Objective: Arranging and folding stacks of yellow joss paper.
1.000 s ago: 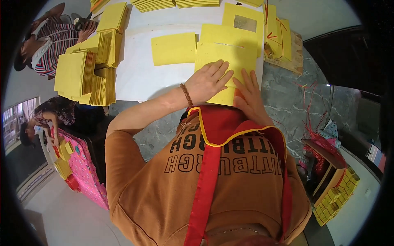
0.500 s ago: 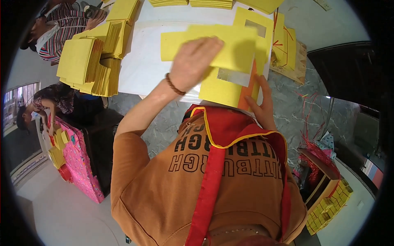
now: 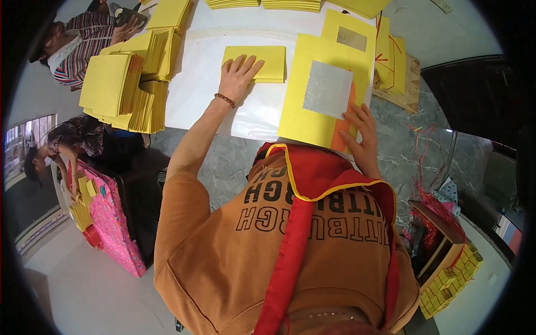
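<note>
My left hand (image 3: 239, 77) lies with spread fingers on a folded yellow paper (image 3: 272, 62) on the white-covered table (image 3: 192, 100). To its right is a yellow sheet (image 3: 297, 106) with a silver square (image 3: 328, 88) in its middle. An orange strip (image 3: 338, 134) shows along the right edge of that sheet. My right hand (image 3: 363, 134) rests at this strip, its thumb and fingers apart. Beyond, another yellow sheet (image 3: 334, 25) with a silver patch (image 3: 352, 39) is partly covered by the nearer one.
Stacks of folded yellow paper (image 3: 106, 84) stand at the table's left edge, more (image 3: 290, 4) at the far edge. Tied yellow bundles (image 3: 393, 64) sit on a board at right. Two people (image 3: 86, 42) work at left, one by a pink-covered table (image 3: 109, 218). Red strings (image 3: 432, 215) hang at right.
My left hand has moved left and away from the sheets, onto the folded paper. The silver square, partly covered before, is now fully visible. My right hand stays near the orange strip.
</note>
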Available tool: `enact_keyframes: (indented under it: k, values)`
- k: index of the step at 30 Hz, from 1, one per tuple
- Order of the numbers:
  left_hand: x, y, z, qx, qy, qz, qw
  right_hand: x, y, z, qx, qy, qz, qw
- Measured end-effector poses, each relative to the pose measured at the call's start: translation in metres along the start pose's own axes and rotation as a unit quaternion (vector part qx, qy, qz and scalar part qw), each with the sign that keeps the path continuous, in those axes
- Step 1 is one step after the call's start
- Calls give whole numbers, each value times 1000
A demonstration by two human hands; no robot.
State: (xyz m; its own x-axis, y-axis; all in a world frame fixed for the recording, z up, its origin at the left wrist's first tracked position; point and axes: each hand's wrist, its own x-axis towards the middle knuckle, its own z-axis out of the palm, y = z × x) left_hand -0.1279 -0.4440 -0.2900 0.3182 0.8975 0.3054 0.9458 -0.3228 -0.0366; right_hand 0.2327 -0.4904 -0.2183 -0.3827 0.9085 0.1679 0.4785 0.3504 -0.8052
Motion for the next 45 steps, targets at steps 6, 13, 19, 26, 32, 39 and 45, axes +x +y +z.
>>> enact_keyframes:
  k: [6,13,19,26,32,39,45]
  values:
    - [-2,-12,2,-74,-131,10,988,1,2,3,-11,15,0,1000]
    - [-11,2,19,26,-132,-6,991,0,0,3,-18,27,-5,999]
    - [2,6,-4,17,-152,-18,988,6,-2,-7,-181,-2,-129,975]
    - [46,49,-84,-98,17,-52,994,6,2,-4,-49,2,-89,995]
    - [33,129,-122,-272,-54,223,934,7,11,-2,34,7,-59,998]
    - [36,127,-120,-360,-74,200,908,9,13,-9,268,29,83,959]
    - [40,125,-117,-483,-130,46,865,6,18,-2,300,47,108,947]
